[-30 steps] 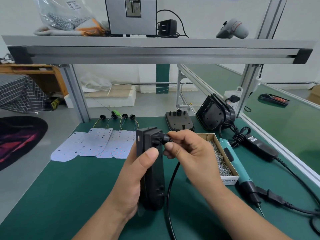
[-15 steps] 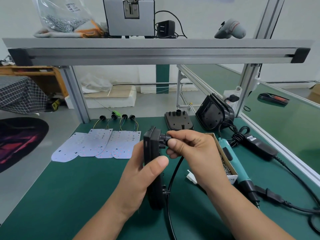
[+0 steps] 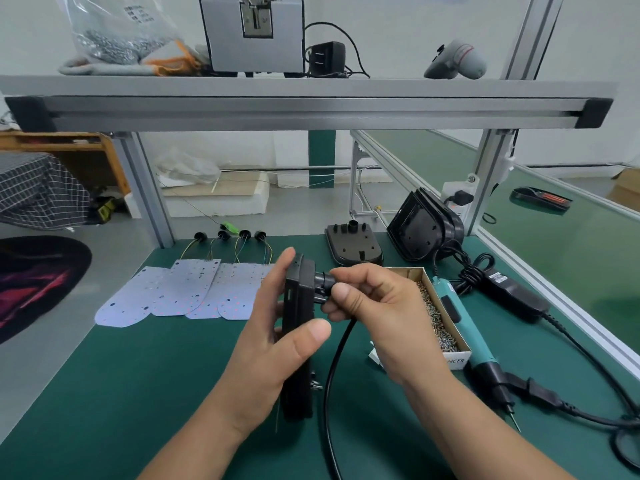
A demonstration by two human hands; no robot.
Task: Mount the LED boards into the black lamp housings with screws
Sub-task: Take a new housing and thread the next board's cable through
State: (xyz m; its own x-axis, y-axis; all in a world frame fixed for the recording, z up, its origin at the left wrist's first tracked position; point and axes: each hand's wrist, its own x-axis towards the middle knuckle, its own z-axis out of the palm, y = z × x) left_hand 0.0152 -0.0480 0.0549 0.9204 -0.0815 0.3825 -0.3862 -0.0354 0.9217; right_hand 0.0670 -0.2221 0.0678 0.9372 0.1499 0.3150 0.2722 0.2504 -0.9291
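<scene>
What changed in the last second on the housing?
The left hand turned the black lamp housing more edge-on and its thumb slid lower. The right hand kept its fingers pinched on the cable fitting at the top. LED boards, screw box and screwdriver stayed put.

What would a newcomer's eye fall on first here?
At the centre, the left hand holds a black lamp housing on edge while the right hand pinches the cable fitting on it. White LED boards lie fanned at left; a screw box and teal screwdriver lie at right.
</scene>
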